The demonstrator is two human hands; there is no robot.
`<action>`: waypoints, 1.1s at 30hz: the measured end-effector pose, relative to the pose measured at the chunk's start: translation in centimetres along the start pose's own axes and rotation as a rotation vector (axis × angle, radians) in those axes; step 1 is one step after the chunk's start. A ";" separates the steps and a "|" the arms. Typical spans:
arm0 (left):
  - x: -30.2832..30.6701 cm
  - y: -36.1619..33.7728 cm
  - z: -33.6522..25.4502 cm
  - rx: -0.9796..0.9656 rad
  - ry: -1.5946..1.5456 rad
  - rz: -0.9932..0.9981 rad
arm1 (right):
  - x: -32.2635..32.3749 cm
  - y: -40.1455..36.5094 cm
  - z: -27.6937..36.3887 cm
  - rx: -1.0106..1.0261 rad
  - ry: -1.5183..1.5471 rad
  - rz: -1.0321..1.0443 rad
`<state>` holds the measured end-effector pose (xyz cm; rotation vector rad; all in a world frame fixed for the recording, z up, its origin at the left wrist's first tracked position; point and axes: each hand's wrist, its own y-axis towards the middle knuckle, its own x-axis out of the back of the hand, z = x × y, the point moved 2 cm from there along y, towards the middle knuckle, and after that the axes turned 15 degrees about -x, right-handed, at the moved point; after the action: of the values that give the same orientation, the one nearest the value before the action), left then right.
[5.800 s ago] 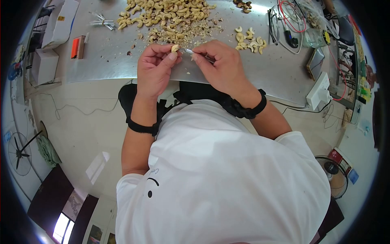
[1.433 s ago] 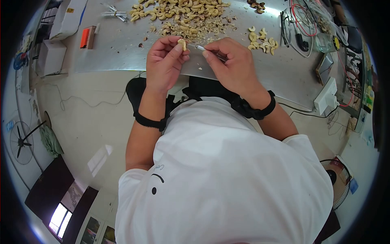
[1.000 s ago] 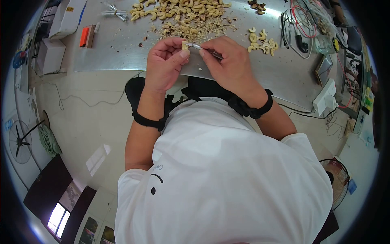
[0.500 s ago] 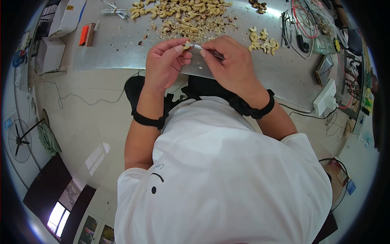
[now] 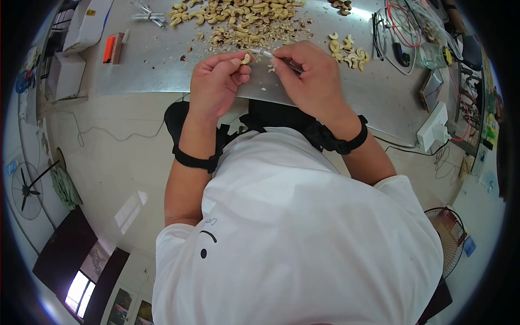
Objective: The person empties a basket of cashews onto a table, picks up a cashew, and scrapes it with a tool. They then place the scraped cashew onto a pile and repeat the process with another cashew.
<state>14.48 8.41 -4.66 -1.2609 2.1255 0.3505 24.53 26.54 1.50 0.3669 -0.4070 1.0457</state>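
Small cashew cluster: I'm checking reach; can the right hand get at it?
Likely yes: the right hand is near the small cluster, nothing visible between, though that hand holds a slim tool.

Can read only "Co" at the start of a small word (image 5: 210, 221) on the white shirt (image 5: 325, 233), just above a black curved line (image 5: 210, 235) and a black dot (image 5: 203, 253), and can spot an orange label (image 5: 90, 12) on the white box (image 5: 84, 32), too tiny to read.
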 end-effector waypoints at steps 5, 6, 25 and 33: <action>0.1 0.1 0.0 -0.012 -0.032 0.033 | -0.4 -0.2 -0.2 0.011 0.016 0.065; 0.1 0.1 0.0 -0.011 -0.034 0.036 | -0.5 -0.2 -0.2 0.015 0.008 0.069; -0.3 -0.3 0.4 -0.106 0.101 0.109 | 0.1 0.1 0.4 -0.005 -0.047 0.101; -0.8 -0.6 0.6 -0.199 0.141 0.088 | 0.1 0.0 0.2 -0.035 -0.039 0.116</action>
<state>15.48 9.04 -4.55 -1.3391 2.3171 0.5364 24.48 26.51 1.71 0.3358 -0.4852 1.1446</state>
